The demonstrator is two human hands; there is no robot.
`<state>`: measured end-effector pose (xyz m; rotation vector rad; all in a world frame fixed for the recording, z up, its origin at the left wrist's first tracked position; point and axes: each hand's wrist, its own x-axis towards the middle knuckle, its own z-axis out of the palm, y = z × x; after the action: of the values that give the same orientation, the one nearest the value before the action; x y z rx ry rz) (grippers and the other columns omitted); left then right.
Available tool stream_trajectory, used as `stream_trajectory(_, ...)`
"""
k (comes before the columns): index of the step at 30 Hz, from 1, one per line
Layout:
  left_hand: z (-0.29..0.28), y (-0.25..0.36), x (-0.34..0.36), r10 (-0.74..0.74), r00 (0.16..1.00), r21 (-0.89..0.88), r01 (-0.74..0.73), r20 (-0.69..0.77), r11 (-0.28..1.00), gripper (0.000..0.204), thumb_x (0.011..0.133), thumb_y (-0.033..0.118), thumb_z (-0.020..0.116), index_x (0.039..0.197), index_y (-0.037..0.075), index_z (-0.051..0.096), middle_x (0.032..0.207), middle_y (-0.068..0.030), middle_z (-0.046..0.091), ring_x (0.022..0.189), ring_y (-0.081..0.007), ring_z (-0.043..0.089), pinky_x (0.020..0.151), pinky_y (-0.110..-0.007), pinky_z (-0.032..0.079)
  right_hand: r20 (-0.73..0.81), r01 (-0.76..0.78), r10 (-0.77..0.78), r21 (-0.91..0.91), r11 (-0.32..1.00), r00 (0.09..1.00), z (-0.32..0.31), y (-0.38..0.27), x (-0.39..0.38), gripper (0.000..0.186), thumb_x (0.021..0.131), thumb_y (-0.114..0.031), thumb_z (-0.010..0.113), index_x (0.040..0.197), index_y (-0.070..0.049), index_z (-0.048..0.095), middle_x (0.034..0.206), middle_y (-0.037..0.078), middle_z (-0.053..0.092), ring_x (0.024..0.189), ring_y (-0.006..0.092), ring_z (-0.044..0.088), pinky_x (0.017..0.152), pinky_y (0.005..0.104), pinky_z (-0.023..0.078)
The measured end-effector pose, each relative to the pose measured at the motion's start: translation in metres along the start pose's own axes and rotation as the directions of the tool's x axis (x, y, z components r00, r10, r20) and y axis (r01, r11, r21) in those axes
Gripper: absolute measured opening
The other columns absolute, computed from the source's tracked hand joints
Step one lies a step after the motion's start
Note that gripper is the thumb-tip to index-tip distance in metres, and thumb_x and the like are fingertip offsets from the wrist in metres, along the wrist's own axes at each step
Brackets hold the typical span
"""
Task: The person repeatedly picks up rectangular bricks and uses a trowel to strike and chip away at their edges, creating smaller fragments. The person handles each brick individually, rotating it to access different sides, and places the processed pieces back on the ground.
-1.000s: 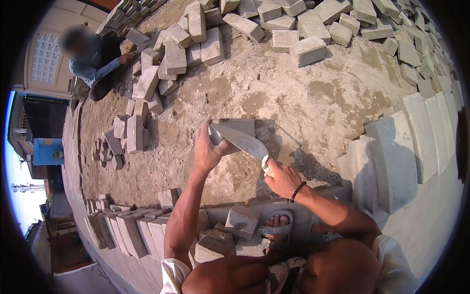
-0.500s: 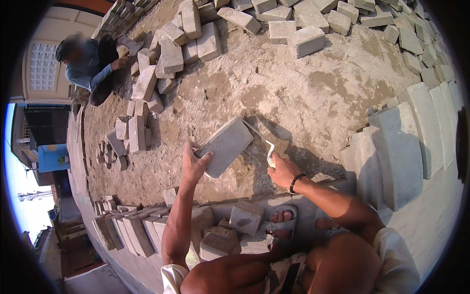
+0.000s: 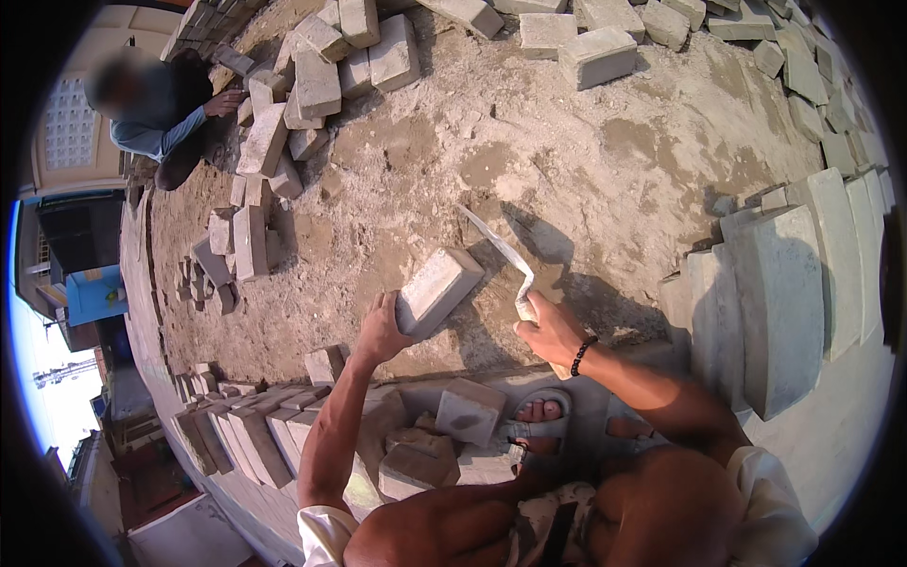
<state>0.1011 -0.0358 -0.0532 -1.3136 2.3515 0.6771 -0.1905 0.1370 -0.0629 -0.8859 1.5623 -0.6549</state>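
My left hand (image 3: pixel 381 329) grips the left end of a pale grey paving brick (image 3: pixel 442 288), tilted diagonally low over the sandy ground (image 3: pixel 586 151). My right hand (image 3: pixel 548 333) is closed on the handle of a metal trowel. The trowel's blade (image 3: pixel 493 236) points up and leftward, apart from the brick, with dark shadows on the ground beside it. Below my hands, near my sandalled foot (image 3: pixel 539 420), lie loose grey blocks (image 3: pixel 470 409).
Heaped bricks (image 3: pixel 316 80) lie across the top and left. A crouching co-worker (image 3: pixel 156 132) has a hand at that pile. Stacked slabs (image 3: pixel 775 302) line the right; a row of upright bricks (image 3: pixel 250 444) runs along the lower left.
The brick in my left hand has rolled over from showing its broad face to showing a narrow side. The trowel blade, earlier against the brick, has swung away from it.
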Motion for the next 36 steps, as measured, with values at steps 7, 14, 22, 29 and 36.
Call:
stream_trajectory(7,0.014,0.058,0.025,0.001,0.98,0.056,0.011,-0.199,0.998,0.102,0.064,0.036,0.085,0.144,0.001,0.032,0.13,-0.022,0.049,0.119,-0.0417,0.049,0.102,-0.047,0.04,0.03,0.082,-0.083,0.057,0.995,0.996,0.016,-0.007,-0.01,0.038,0.086,-0.024,0.061,0.112,0.002,0.051,0.08,0.027,0.064,0.074,0.0431,0.064,0.068,0.0489,0.047)
stream_trajectory(14,0.015,0.065,0.04,-0.022,0.964,0.011,0.026,-0.264,1.0,0.086,0.064,0.034,0.084,0.132,0.001,0.045,0.122,-0.0165,0.055,0.116,-0.0371,0.052,0.099,-0.045,0.042,0.25,-0.192,0.182,0.017,0.981,0.951,0.003,0.01,0.035,0.035,0.087,-0.022,0.057,0.106,0.007,0.054,0.071,0.02,0.066,0.056,0.0291,0.066,0.055,0.0435,0.051)
stream_trajectory(22,-0.007,0.079,0.023,-0.091,0.959,-0.205,0.036,-0.269,0.978,0.085,0.066,0.029,0.083,0.133,-0.005,0.042,0.117,-0.0231,0.057,0.112,-0.0382,0.057,0.097,-0.046,0.046,0.121,0.127,-0.108,-0.164,0.978,0.987,0.002,-0.023,-0.003,0.038,0.084,-0.022,0.058,0.112,0.005,0.051,0.085,0.03,0.066,0.081,0.0469,0.065,0.075,0.0528,0.05)
stream_trajectory(29,-0.054,0.078,0.003,-0.111,0.983,-0.889,-0.081,-0.146,0.45,0.079,0.072,0.026,0.083,0.133,-0.005,0.042,0.115,-0.0195,0.062,0.106,-0.0274,0.064,0.092,-0.039,0.052,-0.14,0.048,-0.039,0.06,0.997,0.989,-0.028,-0.002,0.003,0.037,0.085,-0.021,0.062,0.113,0.003,0.055,0.081,0.023,0.066,0.078,0.0372,0.066,0.067,0.045,0.05)
stream_trajectory(36,-0.056,0.065,0.003,-0.205,0.979,-0.967,-0.063,-0.011,-0.246,0.063,0.085,0.044,0.066,0.129,0.001,0.054,0.113,-0.0141,0.066,0.1,-0.0282,0.066,0.088,-0.043,0.054,-0.151,0.608,-0.611,-0.072,0.791,0.777,-0.015,0.003,-0.026,0.036,0.081,-0.017,0.069,0.112,-0.002,0.058,0.085,0.019,0.066,0.076,0.0399,0.066,0.065,0.0454,0.052)
